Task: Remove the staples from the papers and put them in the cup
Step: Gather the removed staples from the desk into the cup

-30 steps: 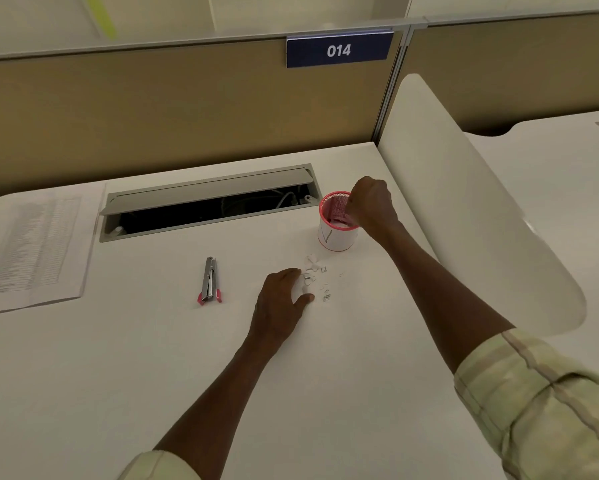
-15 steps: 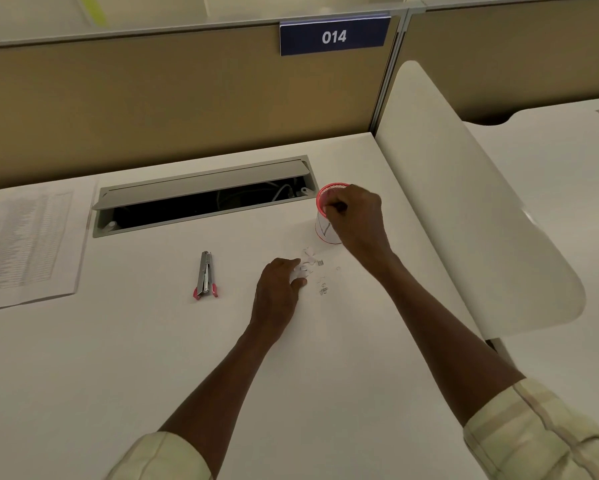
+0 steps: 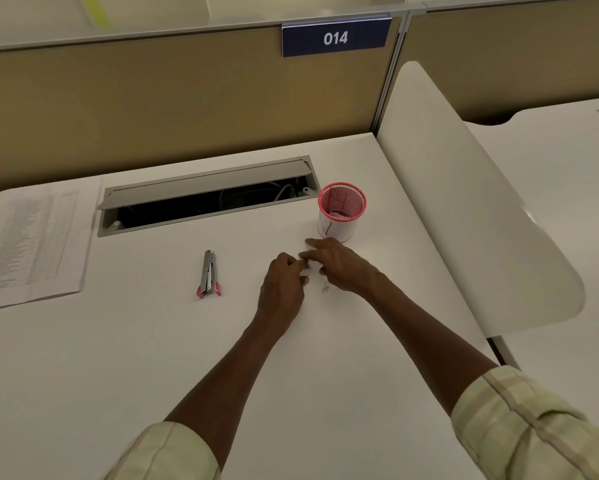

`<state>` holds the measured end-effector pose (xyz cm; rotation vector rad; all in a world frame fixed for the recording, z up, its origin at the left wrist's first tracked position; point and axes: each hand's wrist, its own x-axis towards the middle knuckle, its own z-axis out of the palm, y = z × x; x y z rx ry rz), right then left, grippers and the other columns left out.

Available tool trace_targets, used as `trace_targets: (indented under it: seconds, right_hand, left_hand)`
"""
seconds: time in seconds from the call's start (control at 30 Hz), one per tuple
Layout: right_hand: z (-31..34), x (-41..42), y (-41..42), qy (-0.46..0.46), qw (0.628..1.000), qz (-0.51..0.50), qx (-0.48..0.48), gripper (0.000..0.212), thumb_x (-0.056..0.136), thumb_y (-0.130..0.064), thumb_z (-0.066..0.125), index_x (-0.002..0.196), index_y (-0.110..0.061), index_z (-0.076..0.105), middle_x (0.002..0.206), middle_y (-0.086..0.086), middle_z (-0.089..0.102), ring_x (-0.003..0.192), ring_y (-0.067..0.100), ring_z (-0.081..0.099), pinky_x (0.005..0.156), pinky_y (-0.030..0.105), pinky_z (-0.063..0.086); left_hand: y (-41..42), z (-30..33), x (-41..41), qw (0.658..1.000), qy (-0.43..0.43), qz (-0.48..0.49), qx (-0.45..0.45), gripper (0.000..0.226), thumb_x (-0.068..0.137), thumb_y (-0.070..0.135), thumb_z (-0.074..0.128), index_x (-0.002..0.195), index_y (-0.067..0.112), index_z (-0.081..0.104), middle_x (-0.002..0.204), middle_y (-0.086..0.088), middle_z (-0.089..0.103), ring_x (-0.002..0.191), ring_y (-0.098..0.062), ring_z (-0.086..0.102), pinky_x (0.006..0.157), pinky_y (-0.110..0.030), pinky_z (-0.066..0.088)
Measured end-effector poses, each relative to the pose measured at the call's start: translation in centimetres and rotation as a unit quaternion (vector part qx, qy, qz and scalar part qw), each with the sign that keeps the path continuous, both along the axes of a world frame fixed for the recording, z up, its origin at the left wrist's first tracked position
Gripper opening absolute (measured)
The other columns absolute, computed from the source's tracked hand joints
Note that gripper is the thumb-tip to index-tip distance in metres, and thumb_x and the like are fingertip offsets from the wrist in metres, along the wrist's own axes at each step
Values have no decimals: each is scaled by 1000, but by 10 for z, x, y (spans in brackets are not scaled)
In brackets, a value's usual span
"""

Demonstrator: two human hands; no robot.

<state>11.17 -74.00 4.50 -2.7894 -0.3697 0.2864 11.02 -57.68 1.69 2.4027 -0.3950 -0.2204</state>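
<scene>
Where hands [image 3: 311, 271] meet, white desk [image 3: 118, 341] fronts partition [image 3: 152, 98].

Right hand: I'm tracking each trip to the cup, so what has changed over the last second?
The right hand left the cup and came back toward the person, meeting the left hand over the small scraps. Whether it grips one is unclear. The left hand, cup, staple remover and papers stayed put.
</scene>
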Motion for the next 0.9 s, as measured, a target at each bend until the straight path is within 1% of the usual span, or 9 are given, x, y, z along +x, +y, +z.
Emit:
trace_targets:
  seconds: [0.13,0.2,0.3,0.43,0.53,0.63,0.73,0.83,0.9]
  right_hand:
    - [6,-5,-2,-26,999,19,-2,41,90,7,55,129,-6,61,144,18,49,129,33,47,104,39,43]
    - [7,-10,-2,-53,998,23,-9,34,92,3,54,124,-3,64,138,20,55,124,33,51,101,39,45]
    - [5,-18,0,-89,995,29,-25,25,90,3,58,111,1,71,122,22,64,109,35,59,90,43,52]
    - [1,-17,1,-94,994,25,-50,13,87,3,61,93,3,73,99,21,66,89,33,61,75,44,54]
    - [-2,-14,3,-88,995,15,-54,9,81,7,65,74,3,69,75,19,61,67,31,57,58,41,50]
    - [-2,-15,7,-80,996,-12,-34,20,72,14,66,58,1,59,61,18,53,52,27,44,48,32,35]
    - [1,-19,12,-77,995,-54,-11,22,65,19,63,54,2,55,58,19,51,51,23,36,50,29,27]
    - [1,-21,14,-55,993,-103,6,9,70,14,60,64,7,60,69,21,57,60,31,48,56,30,25]
    - [-1,-19,12,-31,990,-137,26,7,77,6,59,75,10,65,79,22,61,70,32,54,58,31,29]
  left_hand:
    - [1,-6,-1,999,-30,9,14,16,96,28,56,103,16,63,93,5,55,75,-9,49,56,-12,32]
    - [3,-4,-2,998,-62,-11,29,18,96,26,56,103,14,66,92,2,57,77,-11,51,59,-11,35]
    - [5,2,-6,989,-126,-57,54,18,95,18,58,101,7,71,93,-9,63,81,-22,59,62,-27,46]
    - [3,4,-5,987,-118,-72,81,18,95,14,56,96,5,71,86,-14,64,77,-27,60,61,-31,46]
    - [-1,6,-1,991,-84,-61,78,21,95,15,54,88,4,70,78,-15,63,71,-29,59,65,-43,52]
    - [-2,8,1,995,-59,-54,66,22,94,16,56,82,3,70,75,-15,65,70,-30,60,63,-39,47]
    - [-2,14,0,996,-26,-56,66,18,89,18,61,84,5,72,77,-13,69,69,-28,63,61,-33,46]
    - [1,19,-3,997,-10,-54,47,18,86,20,67,91,4,74,81,-12,72,73,-27,65,65,-31,49]
    - [4,20,-5,999,-6,-43,28,18,86,21,69,89,4,74,79,-10,72,71,-23,63,63,-29,49]
